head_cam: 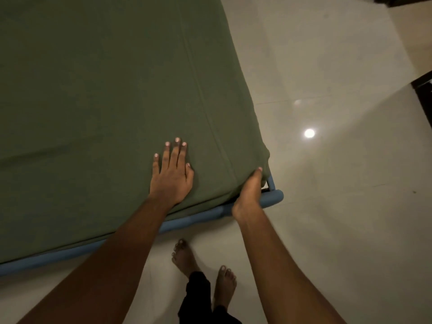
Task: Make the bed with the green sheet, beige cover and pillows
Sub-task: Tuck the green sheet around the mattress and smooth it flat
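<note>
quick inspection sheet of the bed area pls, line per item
surface: green sheet stretched smooth, faint creases; blue bed frame below its edge
job's things: sheet only; beige cover and pillows not in view
clutter: nothing seen
hands: left hand flat on the sheet; right hand grips its near corner, fingers hidden
cables: nothing seen
surroundings: glossy pale floor, lamp reflection, dark furniture at right, bare feet
</note>
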